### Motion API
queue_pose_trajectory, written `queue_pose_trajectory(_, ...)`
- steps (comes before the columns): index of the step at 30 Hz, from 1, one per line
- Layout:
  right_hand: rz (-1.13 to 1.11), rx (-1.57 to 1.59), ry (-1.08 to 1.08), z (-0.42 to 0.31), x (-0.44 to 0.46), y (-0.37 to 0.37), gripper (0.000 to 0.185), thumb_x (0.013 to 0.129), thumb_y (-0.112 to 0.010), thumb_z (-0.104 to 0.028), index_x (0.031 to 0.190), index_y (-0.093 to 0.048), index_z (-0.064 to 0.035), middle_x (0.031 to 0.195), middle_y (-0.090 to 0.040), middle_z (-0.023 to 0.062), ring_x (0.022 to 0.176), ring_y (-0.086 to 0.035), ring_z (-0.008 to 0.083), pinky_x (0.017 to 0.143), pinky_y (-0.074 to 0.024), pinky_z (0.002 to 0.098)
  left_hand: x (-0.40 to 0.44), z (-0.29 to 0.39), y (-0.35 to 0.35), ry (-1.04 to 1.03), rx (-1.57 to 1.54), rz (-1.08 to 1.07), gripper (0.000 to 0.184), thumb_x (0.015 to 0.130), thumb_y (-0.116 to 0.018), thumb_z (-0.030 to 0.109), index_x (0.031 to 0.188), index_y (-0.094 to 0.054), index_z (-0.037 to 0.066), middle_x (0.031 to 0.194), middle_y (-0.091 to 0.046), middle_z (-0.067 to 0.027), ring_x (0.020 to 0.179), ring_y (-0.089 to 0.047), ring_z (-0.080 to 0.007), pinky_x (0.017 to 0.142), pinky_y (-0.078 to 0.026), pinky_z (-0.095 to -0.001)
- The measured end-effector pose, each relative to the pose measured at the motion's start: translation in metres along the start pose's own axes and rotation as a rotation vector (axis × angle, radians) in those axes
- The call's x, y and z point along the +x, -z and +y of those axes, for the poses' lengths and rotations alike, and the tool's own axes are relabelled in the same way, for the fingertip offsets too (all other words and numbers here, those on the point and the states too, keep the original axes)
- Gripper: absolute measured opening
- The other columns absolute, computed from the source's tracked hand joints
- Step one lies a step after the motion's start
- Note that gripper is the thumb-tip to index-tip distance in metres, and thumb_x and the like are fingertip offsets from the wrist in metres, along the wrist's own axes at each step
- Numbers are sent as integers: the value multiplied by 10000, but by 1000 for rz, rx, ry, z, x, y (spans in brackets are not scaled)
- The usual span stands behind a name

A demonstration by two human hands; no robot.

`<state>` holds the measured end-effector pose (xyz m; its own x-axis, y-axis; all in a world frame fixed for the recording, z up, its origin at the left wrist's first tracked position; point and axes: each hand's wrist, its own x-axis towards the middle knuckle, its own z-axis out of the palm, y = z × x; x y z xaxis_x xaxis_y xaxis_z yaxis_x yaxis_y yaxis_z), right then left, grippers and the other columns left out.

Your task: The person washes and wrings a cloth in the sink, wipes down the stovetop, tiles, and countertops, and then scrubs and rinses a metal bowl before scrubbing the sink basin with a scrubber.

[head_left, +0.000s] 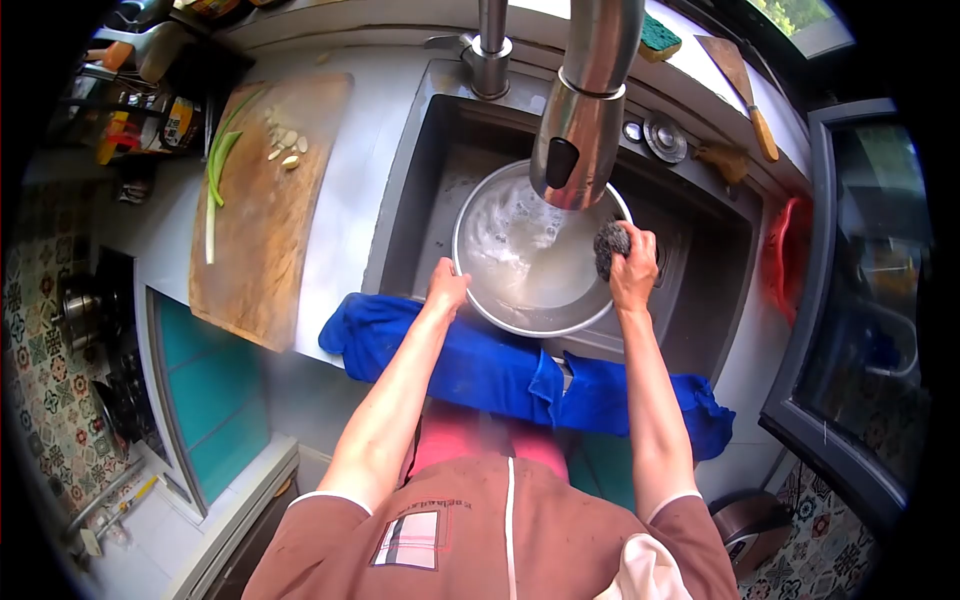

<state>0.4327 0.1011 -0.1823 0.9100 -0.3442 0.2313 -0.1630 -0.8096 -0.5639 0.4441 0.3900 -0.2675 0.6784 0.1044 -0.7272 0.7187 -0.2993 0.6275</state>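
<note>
A round metal basin (530, 275) holding cloudy, bubbly water sits in the dark sink (410, 225), under the faucet head (580, 130). My left hand (447, 284) is closed on the basin's left rim. At the right rim, my right hand (635, 270) grips a dark grey scouring pad (611, 243), its fingers wrapped round the pad's right side. Part of the sink's drain shows just right of that hand. Blue cloth (470, 365) lies along the sink's front edge, beneath my forearms.
On the left counter, a wooden cutting board (260, 240) bears green onion (217, 165) and garlic cloves (285, 140). Behind the sink are a green sponge (658, 38), a wooden-handled spatula (745, 95) and a metal drain strainer (664, 137). A red basket (788, 258) and open window frame stand right.
</note>
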Motion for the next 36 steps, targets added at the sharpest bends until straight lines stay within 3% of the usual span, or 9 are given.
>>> queue_pose_trajectory(7, -99, -65, 52, -38, 41, -28, 391, 688, -554, 10, 1054, -573, -125, 948, -522, 117, 838, -588, 359, 709, -493, 434, 16, -5, 9, 142, -103, 38, 288, 805, -574, 51, 1066, -510, -54, 908, -600, -181, 664, -623, -265, 483, -505, -360)
queue_pose_trajectory(10, -164, -71, -42, -65, 59, -31, 339, 717, -605, -62, 1051, -549, -62, 954, -558, 156, 828, -589, 403, 707, -483, 465, 28, -18, 5, 190, -53, -31, 171, 839, -559, 80, 973, -527, -21, 803, -601, -123, 604, -597, -199, 443, -486, -314)
queue_pose_trajectory(12, 49, -48, 113, -73, 68, -37, 275, 765, -636, -157, 1015, -589, -55, 871, -607, 144, 839, -603, 351, 733, -477, 434, 19, -9, 6, 222, -23, -157, 181, 816, -566, 84, 926, -535, -56, 712, -592, -119, 510, -570, -194, 389, -450, -313)
queue_pose_trajectory(14, -64, -62, 121, -78, 75, -35, 268, 773, -650, -169, 1008, -593, -54, 860, -616, 121, 827, -600, 316, 740, -473, 403, -3, 13, 5, 232, -31, -205, 187, 776, -582, 102, 803, -559, -82, 569, -555, -108, 369, -506, -186, 309, -368, -310)
queue_pose_trajectory(17, -115, -46, 158, -86, 87, -37, 270, 782, -665, -203, 993, -597, -49, 832, -625, 106, 804, -597, 288, 748, -468, 373, -9, 21, -2, 296, 66, -373, 227, 751, -680, 92, 913, -617, -55, 768, -626, -124, 627, -606, -219, 478, -499, -319)
queue_pose_trajectory(24, -31, 471, 61, -84, 106, -61, 308, 775, -668, -307, 901, -616, -31, 810, -623, 146, 789, -590, 332, 739, -461, 408, -14, 8, -59, 156, -1, -914, 108, 778, -685, 88, 813, -602, 28, 720, -609, -62, 592, -587, -150, 461, -491, -243)
queue_pose_trajectory(28, -52, -34, -17, -91, 102, -24, 378, 772, -668, -360, 976, -604, -48, 892, -642, 144, 874, -609, 356, 788, -477, 425, -8, -13, -96, 186, -130, -1153, 72, 803, -658, 68, 781, -590, 64, 693, -602, -42, 564, -572, -121, 443, -477, -205)
queue_pose_trajectory(31, -160, -382, -122, -122, 96, 27, 505, 791, -618, -439, 1122, -548, -63, 972, -642, 165, 993, -597, 377, 853, -474, 442, -9, -14, -113, 545, -127, -1187, 72, 791, -653, 62, 770, -584, 55, 655, -593, -40, 537, -561, -114, 439, -472, -194)
queue_pose_trajectory(36, -70, -142, -289, -52, 85, 76, 454, 843, -595, -453, 1139, -566, -110, 1043, -615, 158, 989, -600, 325, 858, -458, 407, -23, 0, -91, 472, -338, -854, 93, 731, -666, 10, 733, -574, 14, 651, -590, -61, 533, -573, -148, 443, -490, -215)
